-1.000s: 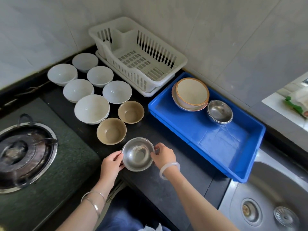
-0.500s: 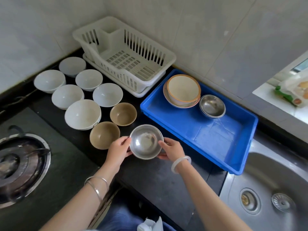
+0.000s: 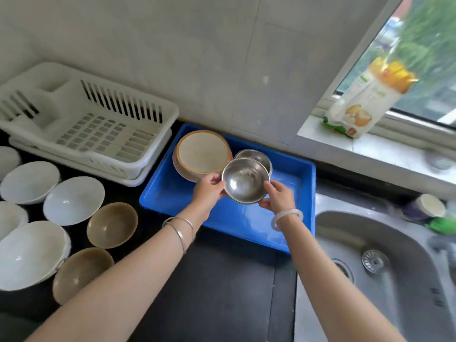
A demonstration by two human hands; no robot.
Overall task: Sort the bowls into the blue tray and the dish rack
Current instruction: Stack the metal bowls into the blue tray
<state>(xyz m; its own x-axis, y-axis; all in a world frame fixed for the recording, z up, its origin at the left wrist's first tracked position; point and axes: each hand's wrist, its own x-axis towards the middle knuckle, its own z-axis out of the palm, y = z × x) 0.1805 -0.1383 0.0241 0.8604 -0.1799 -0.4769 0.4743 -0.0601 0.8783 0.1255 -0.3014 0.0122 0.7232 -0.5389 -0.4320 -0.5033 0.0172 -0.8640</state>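
Observation:
Both hands hold a small steel bowl (image 3: pixel 244 180) above the blue tray (image 3: pixel 170 193): my left hand (image 3: pixel 208 188) grips its left rim, my right hand (image 3: pixel 278 197) its right rim. Just behind it in the tray sits a second steel bowl (image 3: pixel 256 155), partly hidden, next to a cream bowl with an orange rim (image 3: pixel 202 153) stacked on a plate. The white dish rack (image 3: pixel 86 119) stands left of the tray with nothing in it. On the black counter at left are several white bowls (image 3: pixel 74 199) and two tan bowls (image 3: pixel 112 224).
A steel sink (image 3: pixel 385 272) lies to the right of the tray. A packet (image 3: pixel 365 99) leans on the window sill at the upper right. A cup and green item (image 3: pixel 429 211) sit behind the sink. A tiled wall backs the counter.
Both hands lifted the steel bowl off the counter and carried it right and away, over the blue tray. My view swung right; the stove is out of frame.

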